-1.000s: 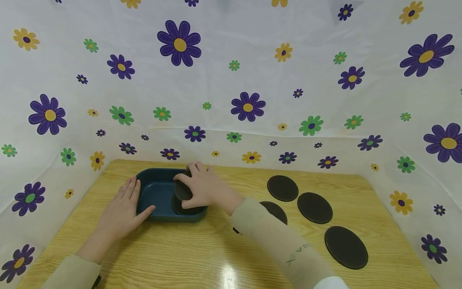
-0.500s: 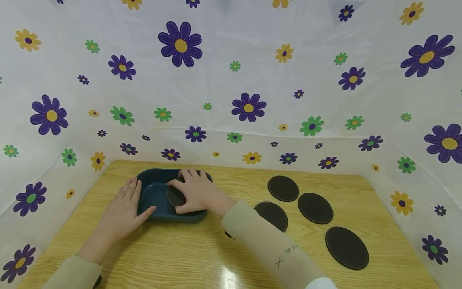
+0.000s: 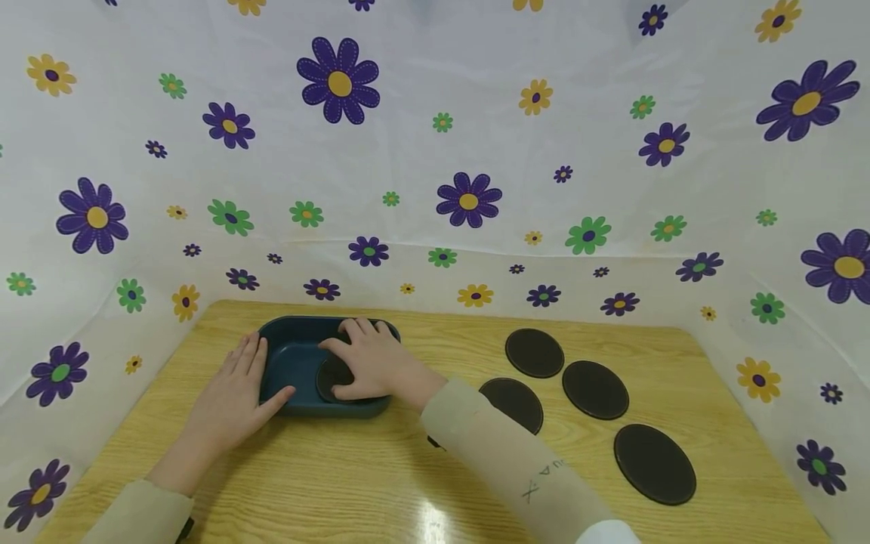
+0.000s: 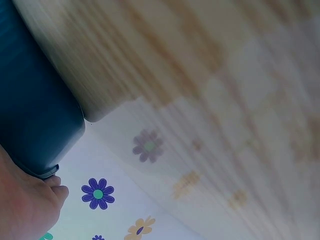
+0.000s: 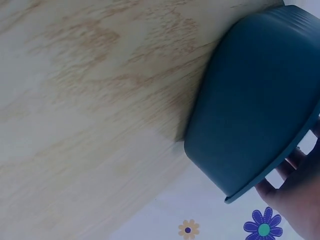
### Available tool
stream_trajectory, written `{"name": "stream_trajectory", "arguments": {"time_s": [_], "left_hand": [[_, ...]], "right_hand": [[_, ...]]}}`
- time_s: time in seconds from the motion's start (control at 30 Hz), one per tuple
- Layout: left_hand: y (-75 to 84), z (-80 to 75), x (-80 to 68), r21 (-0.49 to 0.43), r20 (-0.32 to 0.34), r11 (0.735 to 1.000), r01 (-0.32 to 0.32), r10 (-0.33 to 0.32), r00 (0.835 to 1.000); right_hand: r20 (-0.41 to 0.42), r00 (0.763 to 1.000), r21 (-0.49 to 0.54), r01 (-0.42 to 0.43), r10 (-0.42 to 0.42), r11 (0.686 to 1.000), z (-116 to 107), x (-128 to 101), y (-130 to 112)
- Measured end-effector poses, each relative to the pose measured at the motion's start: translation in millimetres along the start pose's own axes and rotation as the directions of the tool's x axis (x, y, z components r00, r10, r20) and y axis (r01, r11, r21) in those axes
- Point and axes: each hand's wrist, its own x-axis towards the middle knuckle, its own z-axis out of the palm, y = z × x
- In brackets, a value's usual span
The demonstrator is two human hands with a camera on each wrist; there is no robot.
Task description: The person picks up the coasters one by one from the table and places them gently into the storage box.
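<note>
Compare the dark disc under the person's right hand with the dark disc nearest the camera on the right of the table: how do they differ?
The disc under the right hand lies inside the dark blue tray; the nearest disc on the right lies on the bare wooden table. The right hand covers part of the tray disc, while the table disc is untouched and fully in view. The table disc looks larger, perhaps only because it is closer. Both are round, flat and dark.

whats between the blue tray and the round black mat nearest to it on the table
In the head view, the person's right forearm in its beige sleeve crosses the gap between the blue tray and the nearest black mat; otherwise only bare wooden table.
</note>
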Motion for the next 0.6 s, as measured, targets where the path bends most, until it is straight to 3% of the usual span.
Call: {"name": "stream_trajectory", "arguments": {"time_s": [0.6], "left_hand": [[3.2,-3.7,1.1,0.003,0.015,1.000,0.007,-0.007,1.000]], "right_hand": [[0.000,1.000,-0.027,0.022,-0.022,0.999,-23.4,-45.7,20.6]]}}
